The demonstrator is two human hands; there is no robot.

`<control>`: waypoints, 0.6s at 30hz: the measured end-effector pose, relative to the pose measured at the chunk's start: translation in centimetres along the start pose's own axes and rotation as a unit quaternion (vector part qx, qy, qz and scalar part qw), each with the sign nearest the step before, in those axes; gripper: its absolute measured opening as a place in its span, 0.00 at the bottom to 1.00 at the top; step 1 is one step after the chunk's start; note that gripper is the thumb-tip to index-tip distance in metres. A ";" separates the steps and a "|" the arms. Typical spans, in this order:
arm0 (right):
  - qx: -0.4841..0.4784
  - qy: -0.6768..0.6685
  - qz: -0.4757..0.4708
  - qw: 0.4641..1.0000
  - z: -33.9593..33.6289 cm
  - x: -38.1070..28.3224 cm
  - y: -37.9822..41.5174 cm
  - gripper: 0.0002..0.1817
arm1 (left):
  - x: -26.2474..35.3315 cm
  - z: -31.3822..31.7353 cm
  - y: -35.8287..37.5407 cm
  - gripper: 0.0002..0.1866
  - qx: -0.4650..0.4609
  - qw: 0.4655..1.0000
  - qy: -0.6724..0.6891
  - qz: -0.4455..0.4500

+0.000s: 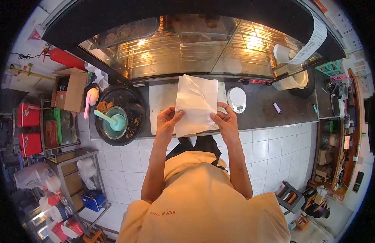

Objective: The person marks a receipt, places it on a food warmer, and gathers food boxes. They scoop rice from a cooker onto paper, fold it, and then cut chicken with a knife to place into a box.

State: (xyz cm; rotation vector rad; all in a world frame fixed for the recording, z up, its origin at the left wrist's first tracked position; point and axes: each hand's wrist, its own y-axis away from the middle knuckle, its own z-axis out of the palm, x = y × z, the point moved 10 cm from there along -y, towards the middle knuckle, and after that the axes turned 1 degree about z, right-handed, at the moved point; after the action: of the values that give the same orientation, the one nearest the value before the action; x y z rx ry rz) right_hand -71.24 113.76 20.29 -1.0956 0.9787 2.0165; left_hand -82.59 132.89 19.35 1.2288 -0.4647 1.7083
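Note:
A creased white sheet of paper [196, 101], or a flat paper bag, is held up over a pale cutting board [162, 97] at the counter's edge. My left hand [168, 120] pinches its left edge between thumb and fingers. On the opposite side, my right hand [225, 118] grips the paper's lower right edge in the same way. Right of the paper lies a round white kitchen scale [236, 98]. On the left, a large black tray [134, 99] holds brown crumbs and pieces, plus a metal bowl [119, 133] with a turquoise ladle [111, 120] in it.
A lit glass display cabinet [155, 60] with wire racks runs behind the counter. Farther right are a purple marker [276, 107] and a whitish tub [294, 82]. A cardboard box [76, 91] and a metal rack [80, 154] stand left; a stool [290, 197] is behind at right.

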 end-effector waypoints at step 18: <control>-0.012 0.066 -0.044 0.997 0.2 -0.5 -0.4 0.07 | 1.1 -1.0 0.1 0.06 -0.037 0.997 -0.013 0.064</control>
State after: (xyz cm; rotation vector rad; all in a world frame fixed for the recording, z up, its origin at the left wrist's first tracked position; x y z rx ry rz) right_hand -70.78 114.03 20.64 -1.2763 0.9571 1.9089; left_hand -83.22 134.05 19.90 1.1902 -0.6290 1.7675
